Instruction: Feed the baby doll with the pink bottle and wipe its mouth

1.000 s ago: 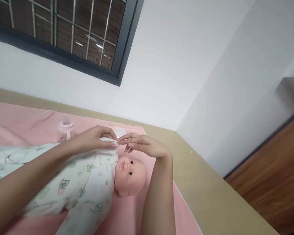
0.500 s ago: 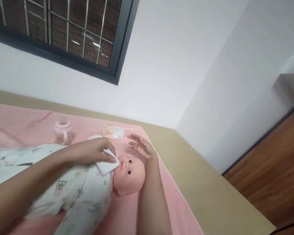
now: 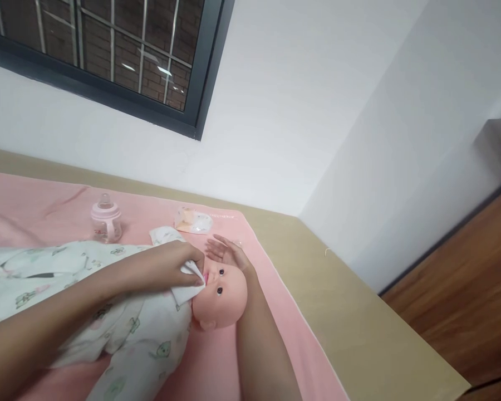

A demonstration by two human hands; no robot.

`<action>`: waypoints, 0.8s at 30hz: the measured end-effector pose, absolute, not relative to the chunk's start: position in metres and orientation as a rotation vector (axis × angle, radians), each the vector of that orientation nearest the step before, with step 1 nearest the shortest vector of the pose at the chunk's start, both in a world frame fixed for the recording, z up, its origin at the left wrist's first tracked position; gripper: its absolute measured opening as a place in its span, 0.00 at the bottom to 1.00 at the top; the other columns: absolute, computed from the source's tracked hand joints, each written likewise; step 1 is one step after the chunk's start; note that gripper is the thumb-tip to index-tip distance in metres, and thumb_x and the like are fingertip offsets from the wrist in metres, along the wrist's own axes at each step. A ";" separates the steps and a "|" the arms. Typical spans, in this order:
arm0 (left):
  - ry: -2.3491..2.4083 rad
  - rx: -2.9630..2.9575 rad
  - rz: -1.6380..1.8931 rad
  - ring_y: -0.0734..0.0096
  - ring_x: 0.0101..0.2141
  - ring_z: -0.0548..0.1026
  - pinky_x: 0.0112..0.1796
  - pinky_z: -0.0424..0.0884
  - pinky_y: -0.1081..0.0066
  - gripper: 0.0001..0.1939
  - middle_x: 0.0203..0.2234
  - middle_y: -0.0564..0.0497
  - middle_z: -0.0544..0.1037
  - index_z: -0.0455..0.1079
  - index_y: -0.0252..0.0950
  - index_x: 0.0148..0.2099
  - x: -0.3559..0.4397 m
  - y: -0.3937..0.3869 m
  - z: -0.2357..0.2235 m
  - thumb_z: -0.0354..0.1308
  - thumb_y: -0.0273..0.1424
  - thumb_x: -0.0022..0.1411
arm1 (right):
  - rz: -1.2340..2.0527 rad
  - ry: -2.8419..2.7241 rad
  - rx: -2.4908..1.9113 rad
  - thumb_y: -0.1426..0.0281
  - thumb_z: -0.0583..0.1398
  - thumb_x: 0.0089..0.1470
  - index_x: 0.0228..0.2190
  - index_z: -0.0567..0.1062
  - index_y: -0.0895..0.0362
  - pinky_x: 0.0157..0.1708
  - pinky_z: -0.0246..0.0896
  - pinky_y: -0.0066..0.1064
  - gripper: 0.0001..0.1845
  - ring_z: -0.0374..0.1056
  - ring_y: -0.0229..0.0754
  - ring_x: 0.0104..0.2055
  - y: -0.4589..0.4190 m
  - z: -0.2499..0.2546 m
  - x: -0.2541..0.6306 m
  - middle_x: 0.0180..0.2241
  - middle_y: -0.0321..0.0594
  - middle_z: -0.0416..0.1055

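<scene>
A baby doll (image 3: 229,303) in a white sleepsuit with green animal prints (image 3: 152,328) lies on its back, head to the right. My left hand (image 3: 183,264) pinches a folded white tissue (image 3: 186,292) and presses its tip against the doll's mouth. The left forearm crosses above the doll's body. My right hand (image 3: 227,253) is open behind the far side of the doll's head, fingers stretched and palm turned toward the head. Its forearm lies along the crown. Whether the right palm touches the head I cannot tell.
A pink baby bottle (image 3: 106,220) stands upright beyond the doll. A small tissue pack (image 3: 193,220) lies near the mat's far corner. The pink mat (image 3: 211,362) covers part of a tan surface (image 3: 338,301). Behind are a white wall and a barred window (image 3: 137,114).
My right hand has moved left, closer to the far side of the doll's head. My left hand has shifted slightly right, with the tissue still at the mouth.
</scene>
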State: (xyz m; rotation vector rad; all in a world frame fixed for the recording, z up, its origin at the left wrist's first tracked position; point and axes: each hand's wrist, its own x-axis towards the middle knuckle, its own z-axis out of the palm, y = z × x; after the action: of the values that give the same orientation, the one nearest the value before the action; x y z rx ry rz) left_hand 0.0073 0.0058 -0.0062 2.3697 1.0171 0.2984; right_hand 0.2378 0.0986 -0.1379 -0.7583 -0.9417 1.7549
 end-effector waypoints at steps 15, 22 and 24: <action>0.994 2.390 0.354 0.63 0.34 0.76 0.33 0.65 0.72 0.09 0.32 0.53 0.79 0.75 0.39 0.34 0.005 0.014 -0.010 0.54 0.34 0.53 | 1.704 -0.936 -0.786 0.62 0.63 0.50 0.44 0.72 0.53 0.54 0.64 0.41 0.18 0.71 0.43 0.48 0.101 -0.143 0.236 0.46 0.42 0.74; 1.055 2.460 0.411 0.64 0.34 0.75 0.32 0.63 0.72 0.09 0.31 0.54 0.79 0.74 0.40 0.33 0.008 0.015 -0.012 0.53 0.33 0.55 | 1.678 -0.988 -0.792 0.62 0.63 0.49 0.44 0.71 0.53 0.53 0.64 0.41 0.19 0.71 0.41 0.46 0.098 -0.141 0.236 0.42 0.40 0.75; 1.064 2.463 0.447 0.64 0.33 0.75 0.32 0.62 0.71 0.09 0.30 0.54 0.79 0.74 0.40 0.33 0.008 0.015 -0.013 0.53 0.33 0.56 | 1.675 -0.987 -0.792 0.63 0.64 0.48 0.44 0.70 0.53 0.53 0.64 0.41 0.20 0.71 0.42 0.47 0.097 -0.140 0.236 0.42 0.40 0.75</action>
State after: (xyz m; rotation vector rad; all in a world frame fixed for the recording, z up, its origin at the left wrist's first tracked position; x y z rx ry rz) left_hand 0.0082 0.0147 -0.0132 2.4627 1.0643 0.4471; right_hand 0.2359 0.0968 -0.1404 -0.7917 -0.9870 1.6747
